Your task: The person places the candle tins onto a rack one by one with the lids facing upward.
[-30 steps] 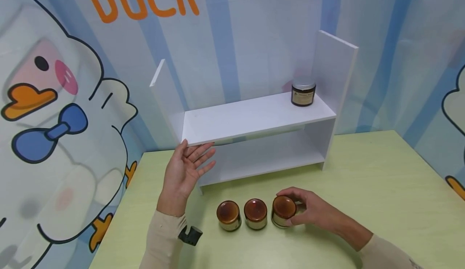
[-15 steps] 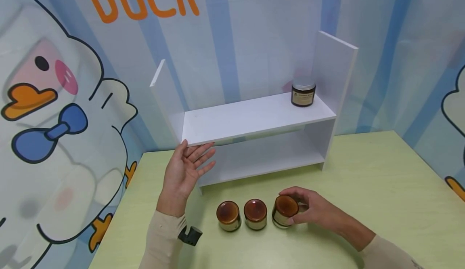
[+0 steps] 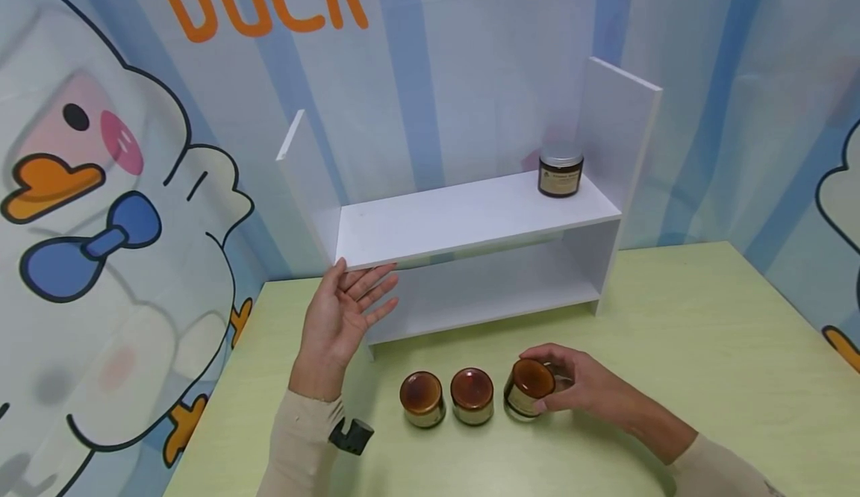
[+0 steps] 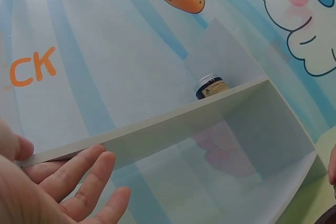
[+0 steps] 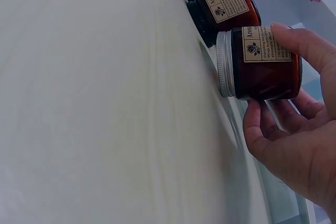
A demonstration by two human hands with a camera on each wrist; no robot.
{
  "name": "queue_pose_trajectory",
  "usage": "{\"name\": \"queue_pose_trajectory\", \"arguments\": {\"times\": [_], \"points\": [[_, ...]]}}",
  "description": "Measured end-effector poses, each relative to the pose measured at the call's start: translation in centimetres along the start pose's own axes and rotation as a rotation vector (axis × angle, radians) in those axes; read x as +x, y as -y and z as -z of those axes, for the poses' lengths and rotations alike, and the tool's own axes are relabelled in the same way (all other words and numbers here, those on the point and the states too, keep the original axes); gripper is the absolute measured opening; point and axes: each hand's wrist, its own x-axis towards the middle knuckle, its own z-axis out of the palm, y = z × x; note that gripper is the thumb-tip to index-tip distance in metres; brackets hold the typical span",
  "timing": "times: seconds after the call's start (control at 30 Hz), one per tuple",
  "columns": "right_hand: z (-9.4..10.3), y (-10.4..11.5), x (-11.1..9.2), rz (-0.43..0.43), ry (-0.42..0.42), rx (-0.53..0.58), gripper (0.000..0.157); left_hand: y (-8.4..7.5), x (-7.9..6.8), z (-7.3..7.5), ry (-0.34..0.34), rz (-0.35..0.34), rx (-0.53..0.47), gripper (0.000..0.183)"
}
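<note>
Out on the table (image 3: pixel 705 310), in front of the shelf (image 3: pixel 463 221) and toward its right end, the right hand (image 3: pixel 579 383) is gripping the near jar (image 3: pixel 528 386), spreading only as wide as the glass, thumb pressing the side away from the shelf, fingers wrapping the side facing it. The jar is standing on its head, silver lid (image 5: pixel 225 64) facing down and amber base facing up, and its axis is leaning a touch, the base tipping toward the palm. Whether that lid is touching the table, I'm not managing to tell. Here's the key line: the jar is lying toward the shelf's left end from that palm, the shelf is rising just beyond, and the right hand is plainly being the nearer one. At the shelf's front left corner, the left hand (image 3: pixel 334 322) is lightly pinching the board's edge, thumb over it, forefinger underneath, the rest fanning out. Also in front of the shelf, the middle jar (image 3: pixel 472 396) and the end jar (image 3: pixel 422 400) are showing their bases upward, while on the shelf's upper board, right end, the top jar (image 3: pixel 561 174) is sitting lid uppermost.
</note>
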Motion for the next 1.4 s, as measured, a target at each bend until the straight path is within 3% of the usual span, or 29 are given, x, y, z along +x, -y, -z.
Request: {"name": "queue_pose_trajectory", "arguments": {"times": [0.33, 1.4], "points": [[0.00, 0.12, -0.04, -0.012, -0.025, -0.017, 0.073, 0.04, 0.00, -0.01, -0.001, -0.003, 0.001, 0.049], [0.19, 0.14, -0.18, -0.023, -0.026, -0.016, 0.069, 0.01, -0.01, 0.03, 0.005, -0.008, 0.006, 0.049]]}}
